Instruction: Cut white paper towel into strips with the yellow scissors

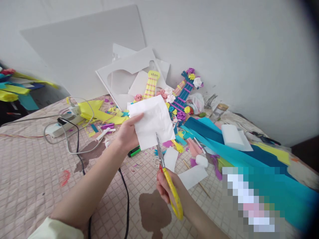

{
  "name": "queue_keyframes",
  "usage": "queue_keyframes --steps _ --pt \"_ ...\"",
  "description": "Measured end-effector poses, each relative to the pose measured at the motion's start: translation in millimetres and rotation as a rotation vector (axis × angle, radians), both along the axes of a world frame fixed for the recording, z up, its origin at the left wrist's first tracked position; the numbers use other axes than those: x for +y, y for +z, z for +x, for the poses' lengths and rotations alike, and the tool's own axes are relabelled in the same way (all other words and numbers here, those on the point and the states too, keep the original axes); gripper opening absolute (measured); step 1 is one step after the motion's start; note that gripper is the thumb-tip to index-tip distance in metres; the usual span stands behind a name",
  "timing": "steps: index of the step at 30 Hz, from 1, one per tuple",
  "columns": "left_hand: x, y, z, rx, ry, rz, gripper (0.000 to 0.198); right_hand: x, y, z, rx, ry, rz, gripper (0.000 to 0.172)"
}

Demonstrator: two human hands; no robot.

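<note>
My left hand [128, 134] pinches the left side of a white paper sheet [153, 119], thumb on top and fingers behind it. The sheet is roughly square, slightly creased, and held up above the table. Below it, my right hand [168, 186] grips scissors [171, 186] with yellow handles. Their metal blades point up, and the tip overlaps the sheet's lower part; I cannot tell whether it touches the paper. Behind the sheet stand a yellow guitar-shaped craft [151, 84] and a blue one [183, 96], both decorated with paper flowers. The sheet hides part of the yellow one.
A white power strip [61, 125] with tangled cables lies on the left. Teal crepe paper [224, 149] spreads across the right, with a folded white paper bundle [233, 136] on it. White boards [129, 71] lean on the wall. A glass jar [219, 112] stands at the back right.
</note>
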State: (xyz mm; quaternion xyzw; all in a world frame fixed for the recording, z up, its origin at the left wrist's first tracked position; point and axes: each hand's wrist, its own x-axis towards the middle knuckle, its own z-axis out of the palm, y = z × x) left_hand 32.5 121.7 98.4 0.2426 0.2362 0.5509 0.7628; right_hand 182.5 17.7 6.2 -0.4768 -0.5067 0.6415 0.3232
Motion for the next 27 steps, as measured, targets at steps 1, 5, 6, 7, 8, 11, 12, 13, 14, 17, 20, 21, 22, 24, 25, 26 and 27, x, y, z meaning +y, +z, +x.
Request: queue_keyframes --steps 1,5,6,7,8,11,12,13,14,17,20,21,22,24,25,26,27 --pt "0 -0.6 0 -0.001 0.001 0.0 0.033 0 -1.0 0 0.001 -0.006 -0.001 0.054" --pt "1 -2.1 -1 -0.001 0.016 -0.021 0.026 -2 -7.0 0 0.003 -0.032 -0.016 0.054" --pt "1 -1.9 -1 0.001 0.021 -0.028 0.025 -2 -8.1 0 0.003 -0.028 -0.023 0.054" --pt "1 -1.6 -1 0.003 0.028 -0.036 0.024 -2 -8.9 -1 0.003 -0.02 -0.029 0.054" --pt "1 -1.2 -1 0.005 0.033 -0.043 0.023 -2 -9.3 -1 0.004 -0.014 -0.035 0.054" --pt "1 -1.3 -1 0.003 0.031 -0.05 0.023 -3 -9.5 0 0.011 -0.005 -0.034 0.053" --pt "1 -1.9 -1 0.0 0.024 -0.045 0.022 -3 -9.7 0 0.01 -0.008 -0.031 0.053" --pt "2 -2.8 -1 -0.003 0.015 -0.038 0.022 -2 -10.0 0 0.007 -0.011 -0.03 0.054" --pt "3 -4.0 -2 -0.007 0.003 -0.026 0.021 -2 -10.4 0 0.005 -0.012 -0.031 0.054" --pt "5 -7.8 -4 -0.025 -0.037 0.038 0.022 -1 -12.1 0 0.016 -0.018 -0.037 0.053" --pt "5 -11.3 -5 -0.075 -0.079 0.123 0.031 -1 -12.9 -1 0.048 -0.02 -0.026 0.052" --pt "4 -12.7 -4 -0.095 -0.097 0.148 0.034 -2 -12.9 -1 0.064 -0.023 -0.018 0.052" --pt "3 -14.2 -3 -0.112 -0.118 0.168 0.038 -2 -13.0 -1 0.084 -0.028 -0.011 0.053" --pt "-1 -17.8 0 -0.127 -0.158 0.196 0.041 -2 -13.7 -1 0.135 -0.042 -0.001 0.052" --pt "-3 -19.7 2 -0.126 -0.171 0.209 0.04 -2 -14.3 -1 0.158 -0.048 0.004 0.052" --pt "-5 -21.4 5 -0.121 -0.176 0.219 0.039 -2 -15.2 -1 0.174 -0.051 0.009 0.051" --pt "-7 -22.8 8 -0.112 -0.171 0.224 0.036 -1 -16.0 -1 0.181 -0.05 0.014 0.051"
